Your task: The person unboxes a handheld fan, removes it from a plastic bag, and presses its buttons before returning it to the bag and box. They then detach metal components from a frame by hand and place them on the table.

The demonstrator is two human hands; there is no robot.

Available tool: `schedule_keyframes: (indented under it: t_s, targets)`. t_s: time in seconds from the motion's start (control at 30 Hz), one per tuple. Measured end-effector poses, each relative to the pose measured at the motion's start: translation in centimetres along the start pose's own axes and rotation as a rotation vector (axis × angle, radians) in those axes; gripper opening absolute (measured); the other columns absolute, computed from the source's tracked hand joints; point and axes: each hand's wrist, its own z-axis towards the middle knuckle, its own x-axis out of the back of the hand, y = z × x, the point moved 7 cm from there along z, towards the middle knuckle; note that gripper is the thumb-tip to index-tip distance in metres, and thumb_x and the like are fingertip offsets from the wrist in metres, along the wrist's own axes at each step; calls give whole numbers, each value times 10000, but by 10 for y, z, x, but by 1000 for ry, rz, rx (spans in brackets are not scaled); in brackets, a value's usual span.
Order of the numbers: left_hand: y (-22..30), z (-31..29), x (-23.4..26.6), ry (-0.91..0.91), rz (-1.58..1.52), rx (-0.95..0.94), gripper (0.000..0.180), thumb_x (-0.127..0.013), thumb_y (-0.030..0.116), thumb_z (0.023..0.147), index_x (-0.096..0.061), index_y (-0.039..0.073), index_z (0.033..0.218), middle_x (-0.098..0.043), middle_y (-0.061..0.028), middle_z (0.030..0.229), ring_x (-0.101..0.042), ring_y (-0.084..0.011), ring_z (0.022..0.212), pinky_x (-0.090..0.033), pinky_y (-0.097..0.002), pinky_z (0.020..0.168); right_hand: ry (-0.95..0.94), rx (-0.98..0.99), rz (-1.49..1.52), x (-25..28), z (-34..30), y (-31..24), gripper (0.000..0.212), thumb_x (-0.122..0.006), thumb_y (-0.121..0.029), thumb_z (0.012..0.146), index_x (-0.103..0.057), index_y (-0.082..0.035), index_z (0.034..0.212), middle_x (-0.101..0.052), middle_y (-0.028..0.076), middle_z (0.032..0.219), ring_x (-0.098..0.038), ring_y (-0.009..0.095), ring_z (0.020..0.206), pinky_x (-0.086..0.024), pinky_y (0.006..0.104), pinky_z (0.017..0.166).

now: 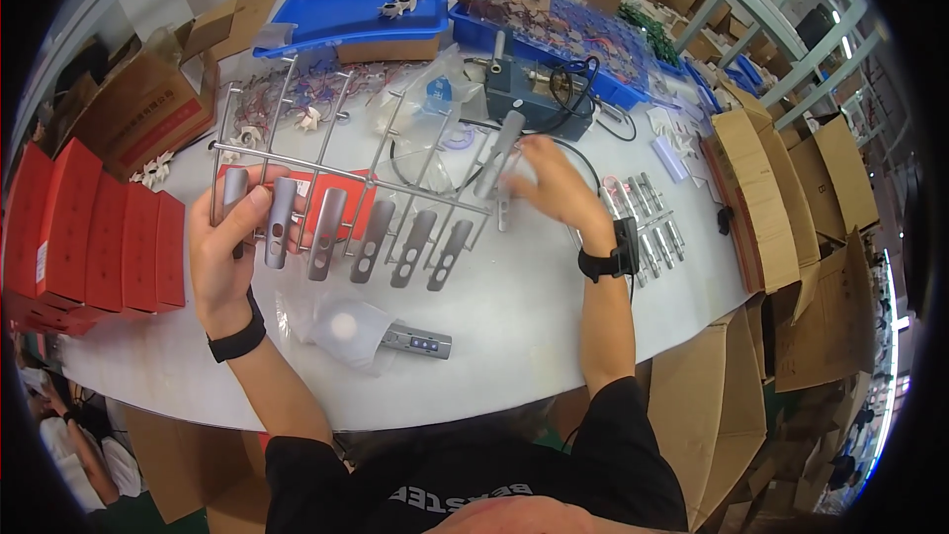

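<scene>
My left hand is closed around the left end of a silver rod rack, raised over the white table. Along the rack's near side hang several long grey casings with oval holes, one of them a casing near my fingers. At the rack's right end, my right hand has its fingertips at the edge of an upright grey casing and looks closed on it; slight blur softens the fingers. Below the rack lies a grey handheld device with buttons, partly inside a clear plastic bag.
Red boxes stand stacked at left. A blue tray and a blue bin of parts are at the back, near a dark machine with cables. Small silver cylinders lie right; open cartons line the right edge.
</scene>
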Motion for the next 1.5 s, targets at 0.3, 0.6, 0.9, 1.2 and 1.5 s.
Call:
schedule_keyframes:
  t_s: [0.3,0.6,0.9,1.2,1.5]
  targets:
    - [0,-4,-13,-202,65,59,343,-646,165,908,-630,-109,1113,-696,-208,848,-694,-255,641,-572,-348,566,-473,-34,531,10,-26,-63,477,-817,-247,837,-679,-87,1265,-710,52,1044,-676,155,948,-533,276,782]
    - [3,-11,-35,-143,149,71,318,-628,131,920,-622,-109,1128,-698,-195,860,-711,-275,660,-583,-355,549,-354,94,177,1,-20,-63,157,-811,-139,820,-776,-69,956,-731,63,994,-707,214,836,-559,290,728]
    - [-12,4,-39,142,-183,111,348,-631,158,942,-595,-86,1186,-696,-197,930,-711,-256,662,-587,-338,560,821,586,-324,54,-31,-97,158,-792,-94,808,-755,-26,945,-724,92,929,-692,273,817,-577,332,733]
    - [-6,9,1,135,-37,18,345,-626,170,949,-586,-57,1205,-704,-215,957,-719,-253,690,-593,-342,567,167,-251,428,33,-9,-1,223,-772,-182,859,-725,-11,993,-709,98,984,-679,246,905,-553,335,786]
    - [-14,14,-4,330,-343,-12,306,-593,145,972,-583,-51,1207,-700,-257,1049,-727,-261,762,-618,-366,636,588,394,2,40,-20,-83,430,-818,-155,799,-660,-48,1184,-598,68,1007,-627,236,893,-538,292,705]
